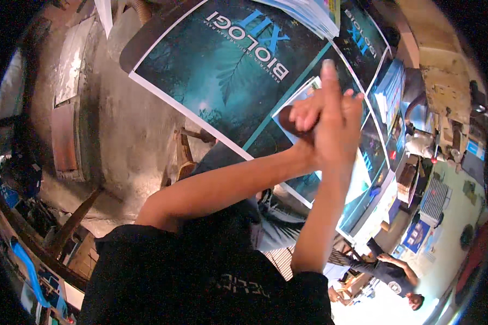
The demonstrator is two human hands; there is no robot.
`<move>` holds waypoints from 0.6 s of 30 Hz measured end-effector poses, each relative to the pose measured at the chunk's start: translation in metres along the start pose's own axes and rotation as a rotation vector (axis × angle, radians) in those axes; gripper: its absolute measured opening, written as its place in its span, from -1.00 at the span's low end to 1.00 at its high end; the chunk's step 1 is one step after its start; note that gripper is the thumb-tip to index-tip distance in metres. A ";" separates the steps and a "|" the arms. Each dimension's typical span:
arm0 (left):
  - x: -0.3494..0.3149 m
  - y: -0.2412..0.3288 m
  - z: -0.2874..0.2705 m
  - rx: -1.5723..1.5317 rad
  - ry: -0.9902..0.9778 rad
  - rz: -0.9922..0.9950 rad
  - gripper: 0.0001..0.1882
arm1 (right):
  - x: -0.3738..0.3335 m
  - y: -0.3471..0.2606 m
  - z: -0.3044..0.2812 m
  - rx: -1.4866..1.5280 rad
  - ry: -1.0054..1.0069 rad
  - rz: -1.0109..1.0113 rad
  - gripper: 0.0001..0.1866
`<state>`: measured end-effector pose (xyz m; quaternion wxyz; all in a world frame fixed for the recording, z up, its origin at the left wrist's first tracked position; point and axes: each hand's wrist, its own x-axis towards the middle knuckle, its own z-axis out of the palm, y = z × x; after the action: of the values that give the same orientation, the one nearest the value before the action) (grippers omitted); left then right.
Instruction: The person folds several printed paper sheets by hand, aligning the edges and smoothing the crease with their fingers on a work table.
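My left hand (303, 117) and my right hand (337, 122) are pressed together over a table spread with large dark teal printed sheets (173, 76). The right hand lies across the left and wraps round it, with one digit stretched away from me. Much of the left hand is hidden behind it, so how its fingers lie is unclear. No object shows between the hands. Below them, partly covered, lies a pale blue booklet or sheet (283, 115). A pale green-white paper (360, 181) shows beside my right wrist.
A fanned stack of printed papers (309, 16) rests at the table's far side. Blue-edged stacks (389, 89) stand along the right. A wooden stool or trestle (183, 154) is left of the table. Another person (393, 273) is at the lower right.
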<state>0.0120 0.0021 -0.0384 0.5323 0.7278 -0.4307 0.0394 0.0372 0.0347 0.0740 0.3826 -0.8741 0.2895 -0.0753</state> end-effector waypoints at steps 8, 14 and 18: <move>0.002 0.017 0.010 -0.023 -0.079 0.002 -0.32 | -0.007 0.019 0.014 -0.128 0.286 -0.206 -0.25; 0.011 -0.012 -0.012 0.106 -0.024 0.188 -0.33 | -0.016 0.020 -0.032 0.061 0.411 -0.185 -0.43; 0.014 0.010 -0.049 0.246 -0.157 0.212 -0.14 | -0.086 0.062 -0.148 0.503 0.796 -0.363 -0.60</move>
<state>0.0336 0.0325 -0.0024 0.3969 0.7388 -0.5371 0.0907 -0.1131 -0.0431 0.1407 0.4222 -0.6946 0.2292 -0.5354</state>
